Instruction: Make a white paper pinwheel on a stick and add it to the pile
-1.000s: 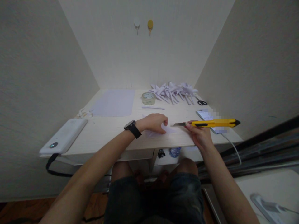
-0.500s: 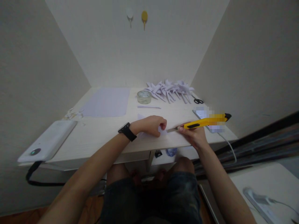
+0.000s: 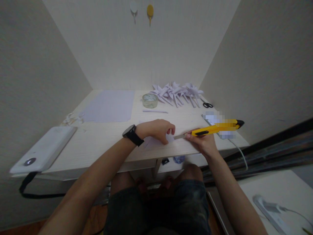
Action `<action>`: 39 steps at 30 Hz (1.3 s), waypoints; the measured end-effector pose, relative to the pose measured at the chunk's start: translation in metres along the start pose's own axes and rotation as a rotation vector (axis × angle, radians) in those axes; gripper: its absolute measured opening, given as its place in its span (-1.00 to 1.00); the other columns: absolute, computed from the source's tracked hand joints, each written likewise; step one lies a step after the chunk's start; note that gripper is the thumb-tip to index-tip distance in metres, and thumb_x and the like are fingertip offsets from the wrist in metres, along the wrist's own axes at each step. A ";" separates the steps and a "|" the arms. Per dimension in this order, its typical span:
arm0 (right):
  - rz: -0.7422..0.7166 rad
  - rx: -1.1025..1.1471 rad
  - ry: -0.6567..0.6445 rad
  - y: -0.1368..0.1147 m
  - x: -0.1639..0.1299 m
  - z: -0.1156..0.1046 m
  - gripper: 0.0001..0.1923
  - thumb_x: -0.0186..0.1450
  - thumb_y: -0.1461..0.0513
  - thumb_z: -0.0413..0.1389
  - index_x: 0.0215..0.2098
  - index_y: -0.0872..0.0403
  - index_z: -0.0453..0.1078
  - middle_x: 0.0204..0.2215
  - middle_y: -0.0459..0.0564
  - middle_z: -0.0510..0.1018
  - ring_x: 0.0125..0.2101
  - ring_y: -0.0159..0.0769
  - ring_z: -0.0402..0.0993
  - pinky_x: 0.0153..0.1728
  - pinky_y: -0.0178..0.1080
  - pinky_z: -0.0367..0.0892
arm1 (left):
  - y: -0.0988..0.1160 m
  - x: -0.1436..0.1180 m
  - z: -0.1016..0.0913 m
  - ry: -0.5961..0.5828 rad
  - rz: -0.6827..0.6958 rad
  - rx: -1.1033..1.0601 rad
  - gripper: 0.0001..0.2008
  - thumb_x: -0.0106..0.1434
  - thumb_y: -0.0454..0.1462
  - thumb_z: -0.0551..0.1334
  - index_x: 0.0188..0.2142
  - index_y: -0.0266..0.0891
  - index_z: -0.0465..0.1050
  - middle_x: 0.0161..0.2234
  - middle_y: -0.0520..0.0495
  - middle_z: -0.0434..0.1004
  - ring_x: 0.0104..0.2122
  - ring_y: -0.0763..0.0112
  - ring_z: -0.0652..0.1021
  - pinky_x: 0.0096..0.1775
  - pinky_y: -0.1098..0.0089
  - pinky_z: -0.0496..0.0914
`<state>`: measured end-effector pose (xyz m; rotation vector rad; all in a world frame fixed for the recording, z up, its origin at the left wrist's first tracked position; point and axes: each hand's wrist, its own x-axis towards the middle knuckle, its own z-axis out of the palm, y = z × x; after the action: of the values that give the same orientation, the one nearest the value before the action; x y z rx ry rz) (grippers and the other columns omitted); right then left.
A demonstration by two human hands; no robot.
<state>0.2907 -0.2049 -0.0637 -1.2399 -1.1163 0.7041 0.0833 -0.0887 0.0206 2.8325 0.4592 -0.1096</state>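
Note:
My left hand (image 3: 161, 130), with a black watch on its wrist, rests over a small white piece of paper (image 3: 152, 142) near the table's front edge. Its fingers are curled and the thumb presses on the paper; the hand covers much of the sheet. My right hand (image 3: 204, 141) is closed around a yellow utility knife (image 3: 202, 131). The knife's bare blade (image 3: 179, 136) points left, its tip at the paper's right edge beside my left fingertips. I cannot tell whether the blade is inside a fold.
Behind my hands lie a thin paper stick (image 3: 155, 111), a tape roll (image 3: 150, 101) and several paper pinwheels (image 3: 176, 93). Scissors (image 3: 207, 105) and a phone (image 3: 210, 117) are at right. Paper sheets (image 3: 110, 106), scraps (image 3: 73, 119) and a white device (image 3: 44, 148) are at left.
The gap between my left thumb and fingers looks slightly wider, and the paper lies flatter. The knife has barely moved. The view has shifted a little.

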 end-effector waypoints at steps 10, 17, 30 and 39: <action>-0.013 -0.073 -0.035 0.003 0.000 -0.004 -0.75 0.01 0.11 0.42 -0.41 0.06 0.59 -0.47 -0.03 0.61 -0.43 -0.25 0.49 -0.36 -0.21 0.42 | 0.017 0.005 0.000 -0.003 -0.045 0.100 -0.67 -0.02 -0.19 0.31 -0.24 -0.19 0.37 -0.28 -0.06 0.56 -0.36 0.29 0.48 -0.37 0.36 0.25; -0.023 -0.112 -0.047 -0.006 -0.002 -0.001 -0.76 0.02 0.10 0.42 -0.43 0.05 0.59 -0.47 -0.02 0.61 -0.43 -0.24 0.47 -0.36 -0.20 0.39 | 0.016 -0.004 0.008 0.117 0.021 0.194 -0.83 -0.01 -0.26 0.25 -0.36 -0.21 0.38 -0.28 -0.11 0.54 -0.32 0.23 0.50 -0.31 0.27 0.24; -0.010 0.031 0.048 0.002 -0.002 -0.001 -0.75 -0.01 0.13 0.44 -0.41 0.03 0.57 -0.49 -0.07 0.59 -0.44 -0.26 0.47 -0.36 -0.20 0.43 | 0.002 -0.008 0.022 0.272 0.143 0.038 -0.92 0.05 -0.37 0.23 -0.43 -0.24 0.49 -0.37 -0.10 0.58 -0.29 0.28 0.54 -0.18 0.31 0.35; -0.008 0.063 0.052 -0.002 -0.003 0.001 -0.76 -0.02 0.15 0.44 -0.42 0.03 0.56 -0.46 -0.05 0.62 -0.41 -0.24 0.50 -0.30 -0.16 0.44 | 0.003 -0.014 0.020 0.307 0.122 0.087 -0.96 0.10 -0.34 0.23 -0.47 -0.26 0.44 -0.37 -0.13 0.55 -0.33 0.31 0.51 -0.23 0.33 0.35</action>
<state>0.2884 -0.2072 -0.0626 -1.1940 -1.0482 0.6923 0.0704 -0.1015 0.0034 2.9646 0.3482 0.3410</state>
